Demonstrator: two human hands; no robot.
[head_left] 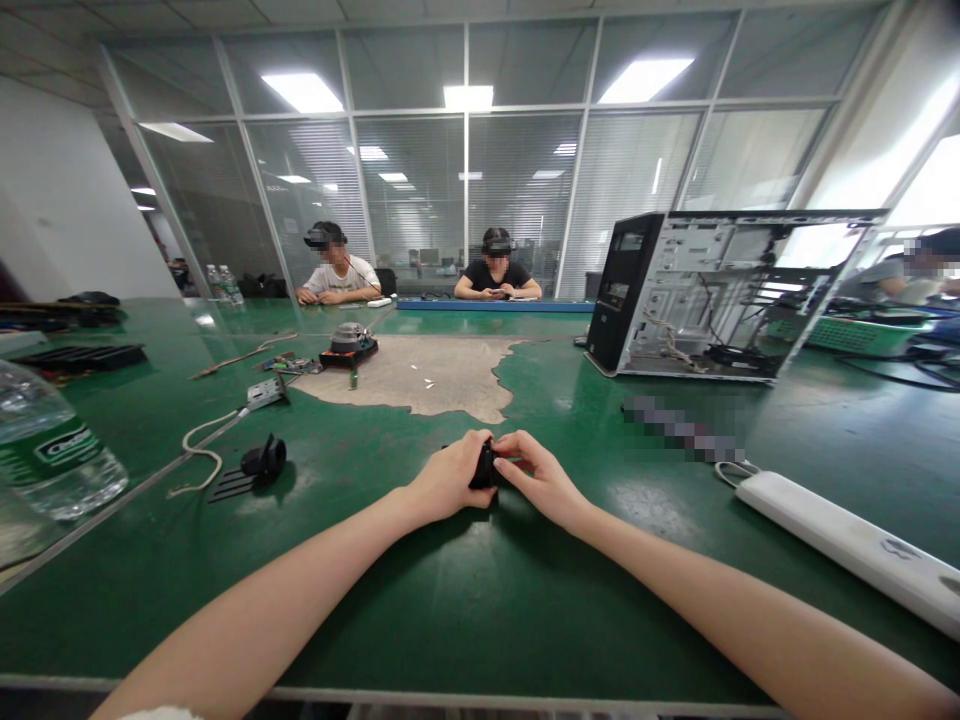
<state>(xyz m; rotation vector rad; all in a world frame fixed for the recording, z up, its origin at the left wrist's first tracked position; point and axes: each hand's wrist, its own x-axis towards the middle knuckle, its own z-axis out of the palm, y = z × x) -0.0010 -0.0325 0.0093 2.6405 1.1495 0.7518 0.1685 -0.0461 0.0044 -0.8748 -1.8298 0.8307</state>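
A small black part (483,468) is held just above the green table (420,610), near the middle of the view. My left hand (450,476) is wrapped round it from the left, thumb below and fingers above. From the right, my right hand (536,475) brings its thumb and fingertips together at the part's right side; whether something small lies between them is too small to tell. Left of my hands lies a black piece with long prongs (259,466). Beyond them a bare tan patch (450,375) shows in the green surface.
An open computer case (630,290) stands at the back right. A white power strip (840,540) lies at the right, a water bottle (60,450) at the left. A metal bracket with a cable (264,393) lies left. Several people sit around the table.
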